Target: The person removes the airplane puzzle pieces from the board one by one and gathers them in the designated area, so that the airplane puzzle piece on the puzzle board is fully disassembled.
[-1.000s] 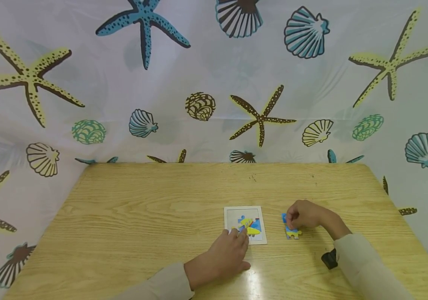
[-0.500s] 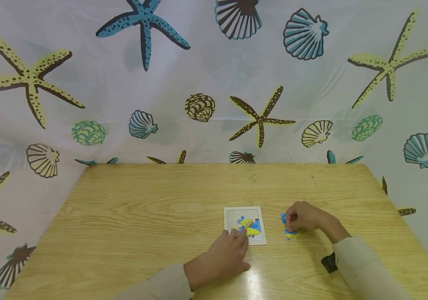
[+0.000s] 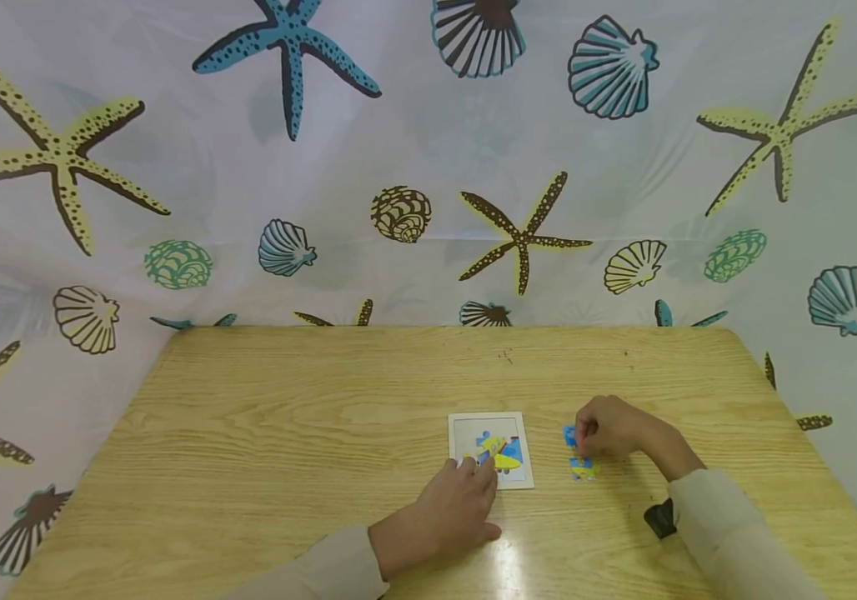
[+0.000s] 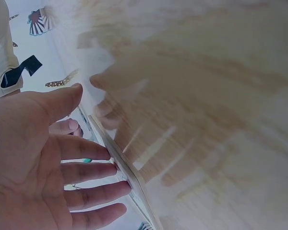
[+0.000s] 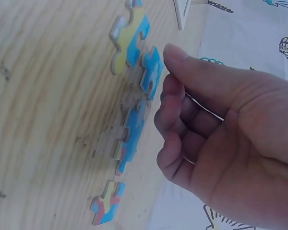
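My left hand (image 3: pixel 443 508) rests with its fingertips on the near side of a white-rimmed puzzle board (image 3: pixel 528 467). In the left wrist view its fingers lie straight along the board's edge. Pieces with a yellow aeroplane picture (image 3: pixel 507 461) lie inside the rim. My right hand (image 3: pixel 612 429) is just above loose jigsaw pieces right of the board. Its fingers are curled, thumb close to the index finger, and no piece shows between them. Below it are a yellow-and-blue piece (image 5: pixel 129 36), a small blue piece (image 5: pixel 152 72), a longer blue piece (image 5: pixel 132 136) and a red-yellow-blue piece (image 5: pixel 107 203).
The wooden table (image 3: pixel 286 400) reaches back to a white curtain (image 3: pixel 353 167) printed with starfish and shells, which also hangs along both sides. A black strap end (image 3: pixel 659 518) sticks out by the right sleeve (image 3: pixel 729 525).
The yellow-and-blue piece under my right hand has shifted slightly left and shows less of its outline. My right hand dipped a little, then rose. The left hand and board stayed still.
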`<state>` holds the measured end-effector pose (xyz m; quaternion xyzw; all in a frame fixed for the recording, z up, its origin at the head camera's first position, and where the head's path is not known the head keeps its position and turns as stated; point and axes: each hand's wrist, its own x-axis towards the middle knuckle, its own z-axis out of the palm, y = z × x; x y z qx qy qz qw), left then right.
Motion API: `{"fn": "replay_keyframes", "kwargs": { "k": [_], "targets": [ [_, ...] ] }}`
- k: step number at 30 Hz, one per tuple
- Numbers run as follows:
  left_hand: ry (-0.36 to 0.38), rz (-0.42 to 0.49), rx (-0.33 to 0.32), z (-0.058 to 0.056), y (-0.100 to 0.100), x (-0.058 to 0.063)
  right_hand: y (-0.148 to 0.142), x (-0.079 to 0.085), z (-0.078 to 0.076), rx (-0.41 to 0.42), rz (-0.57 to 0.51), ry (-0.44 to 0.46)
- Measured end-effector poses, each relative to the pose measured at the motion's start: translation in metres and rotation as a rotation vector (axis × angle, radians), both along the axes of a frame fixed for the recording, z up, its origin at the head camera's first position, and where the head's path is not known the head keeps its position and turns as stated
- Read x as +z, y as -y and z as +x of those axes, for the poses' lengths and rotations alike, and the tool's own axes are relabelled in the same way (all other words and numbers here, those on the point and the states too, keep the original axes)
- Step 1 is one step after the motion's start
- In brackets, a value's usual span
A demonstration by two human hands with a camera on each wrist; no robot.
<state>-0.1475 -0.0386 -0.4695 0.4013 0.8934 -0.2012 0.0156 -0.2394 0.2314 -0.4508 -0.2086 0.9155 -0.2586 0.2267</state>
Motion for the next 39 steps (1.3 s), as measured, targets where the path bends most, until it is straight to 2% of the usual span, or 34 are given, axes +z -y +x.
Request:
{"fn": "replay_keyframes", "kwargs": {
  "k": [11,18,23,34,39],
  "targets": [
    [-0.042,0.000,-0.018,-0.001,0.000,-0.004,0.004,0.008,-0.013,0.013,0.012,-0.011],
    [-0.013,0.068,-0.029,-0.001,0.003,-0.005,0.005,0.009,-0.023,-0.001,0.024,-0.015],
    [-0.014,0.077,-0.028,0.000,0.002,-0.004,0.008,0.007,-0.028,-0.019,0.036,-0.042],
    [-0.042,0.031,-0.031,0.000,-0.002,-0.005,0.026,-0.003,-0.034,-0.072,-0.056,-0.079],
    [-0.047,0.042,-0.039,0.000,-0.003,-0.007,0.041,-0.006,-0.032,-0.053,-0.090,-0.119]
  ]
}}
